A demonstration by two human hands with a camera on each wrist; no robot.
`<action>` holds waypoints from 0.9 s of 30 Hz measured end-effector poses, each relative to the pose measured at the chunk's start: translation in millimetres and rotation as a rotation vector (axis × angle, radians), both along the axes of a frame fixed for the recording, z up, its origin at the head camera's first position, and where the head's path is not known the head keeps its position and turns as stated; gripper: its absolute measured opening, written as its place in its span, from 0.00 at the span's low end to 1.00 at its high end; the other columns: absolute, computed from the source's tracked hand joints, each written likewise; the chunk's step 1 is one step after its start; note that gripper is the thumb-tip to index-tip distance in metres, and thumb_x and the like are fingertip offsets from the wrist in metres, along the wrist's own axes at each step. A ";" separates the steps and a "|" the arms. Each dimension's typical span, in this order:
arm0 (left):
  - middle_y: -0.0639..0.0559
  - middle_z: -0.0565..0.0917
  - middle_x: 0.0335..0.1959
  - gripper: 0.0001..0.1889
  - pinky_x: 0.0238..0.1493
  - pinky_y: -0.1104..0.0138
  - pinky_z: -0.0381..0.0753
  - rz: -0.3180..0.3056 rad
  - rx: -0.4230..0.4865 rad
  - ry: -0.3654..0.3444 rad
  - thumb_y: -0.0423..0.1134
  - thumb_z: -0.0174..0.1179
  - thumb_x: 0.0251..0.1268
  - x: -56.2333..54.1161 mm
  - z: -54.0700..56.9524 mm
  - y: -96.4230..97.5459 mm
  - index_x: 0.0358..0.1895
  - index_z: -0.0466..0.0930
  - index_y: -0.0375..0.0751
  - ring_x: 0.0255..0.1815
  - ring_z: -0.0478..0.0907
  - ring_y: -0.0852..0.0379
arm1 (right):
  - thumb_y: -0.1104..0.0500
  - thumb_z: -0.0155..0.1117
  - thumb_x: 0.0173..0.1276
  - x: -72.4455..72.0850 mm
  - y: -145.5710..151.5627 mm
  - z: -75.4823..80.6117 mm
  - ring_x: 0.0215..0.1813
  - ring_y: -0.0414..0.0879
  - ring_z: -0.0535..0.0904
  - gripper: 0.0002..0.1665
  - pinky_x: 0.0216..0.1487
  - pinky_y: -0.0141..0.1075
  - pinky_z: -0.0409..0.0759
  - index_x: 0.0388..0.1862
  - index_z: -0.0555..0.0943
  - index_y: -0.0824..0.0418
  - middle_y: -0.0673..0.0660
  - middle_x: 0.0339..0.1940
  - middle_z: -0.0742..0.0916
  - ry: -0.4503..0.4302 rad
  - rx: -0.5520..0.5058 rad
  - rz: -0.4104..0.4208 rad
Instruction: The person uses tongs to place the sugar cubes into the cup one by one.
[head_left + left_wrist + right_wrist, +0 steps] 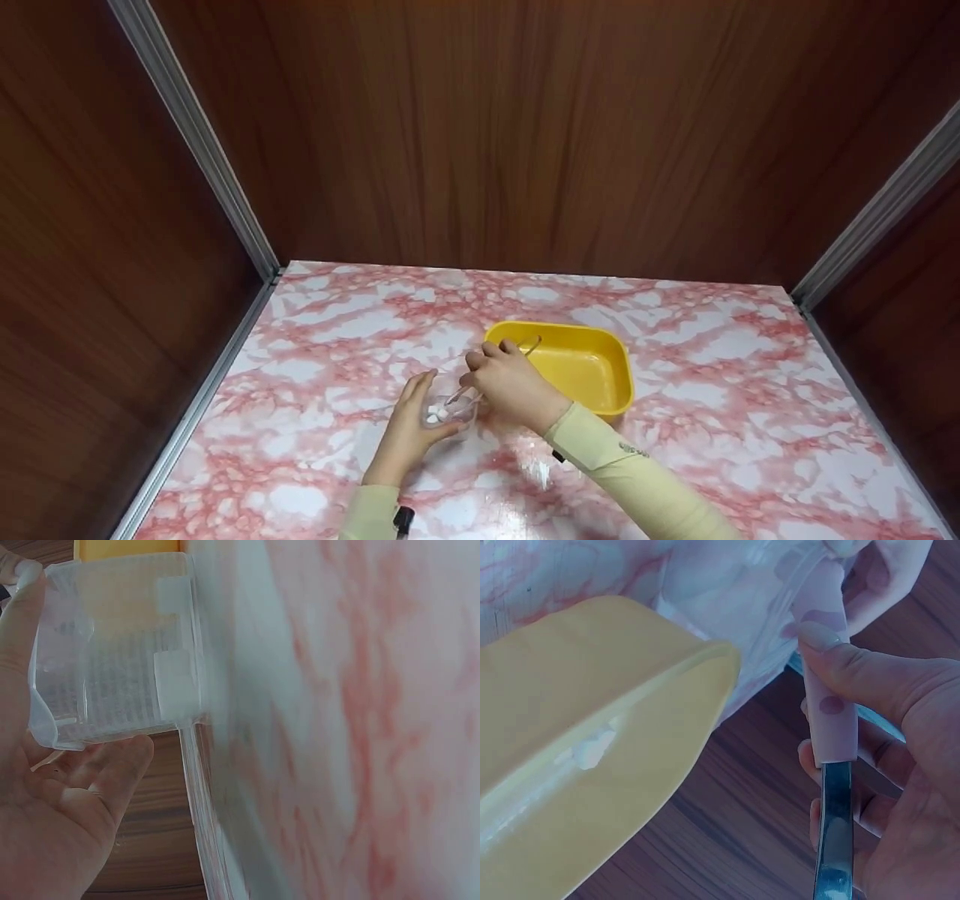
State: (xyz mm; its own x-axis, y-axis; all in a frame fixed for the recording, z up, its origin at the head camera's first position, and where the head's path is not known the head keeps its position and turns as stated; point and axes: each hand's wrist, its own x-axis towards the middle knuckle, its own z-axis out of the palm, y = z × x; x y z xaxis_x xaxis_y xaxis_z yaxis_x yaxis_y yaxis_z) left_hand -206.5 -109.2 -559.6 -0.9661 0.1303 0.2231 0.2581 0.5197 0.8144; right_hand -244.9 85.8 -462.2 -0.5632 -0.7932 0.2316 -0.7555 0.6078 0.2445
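Plastic and clear, a cup (pixel 105 652) of white cubes (pixel 436 412) is gripped in my left hand (pixel 409 429), left of the yellow tub (pixel 581 379) and well in from the far edge of the surface (pixel 750 420). My right hand (pixel 519 384) pinches a pink-and-metal utensil (pixel 832 731), apparently working at the cubes; a steady cup seems called for next. Only the right wrist view shows the utensil's dots.

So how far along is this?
Done, apparently: white pieces are in the clear box.
In hand: the left hand holds it; the right hand grips a pink-and-metal utensil, pink end at the box.
Remaining: possibly moving pieces between box and yellow bin, direction unclear; the bin's bright patch may be glare.
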 end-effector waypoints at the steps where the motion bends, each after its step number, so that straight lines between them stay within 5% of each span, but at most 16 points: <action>1: 0.44 0.60 0.71 0.54 0.66 0.49 0.61 0.001 0.001 -0.005 0.59 0.72 0.43 -0.1 0.0 0.2 0.73 0.58 0.39 0.70 0.58 0.43 | 0.51 0.77 0.48 -0.2 0.8 0.4 0.43 0.50 0.75 0.18 0.45 0.47 0.72 0.40 0.88 0.45 0.50 0.38 0.82 0.004 -0.004 0.000; 17: 0.47 0.60 0.71 0.51 0.65 0.49 0.63 0.002 -0.005 -0.008 0.54 0.74 0.45 0.0 -0.2 1.0 0.73 0.58 0.40 0.69 0.59 0.43 | 0.54 0.78 0.51 -7.5 17.2 12.7 0.46 0.51 0.75 0.19 0.49 0.50 0.73 0.45 0.87 0.47 0.50 0.41 0.82 -0.054 -0.053 -0.037; 27: 0.49 0.61 0.70 0.53 0.65 0.49 0.64 0.009 -0.013 -0.011 0.62 0.72 0.42 -0.8 -0.2 0.8 0.73 0.59 0.44 0.69 0.60 0.43 | 0.55 0.78 0.51 -15.0 28.5 17.0 0.47 0.51 0.75 0.20 0.50 0.53 0.73 0.45 0.87 0.47 0.49 0.41 0.82 -0.070 -0.088 -0.071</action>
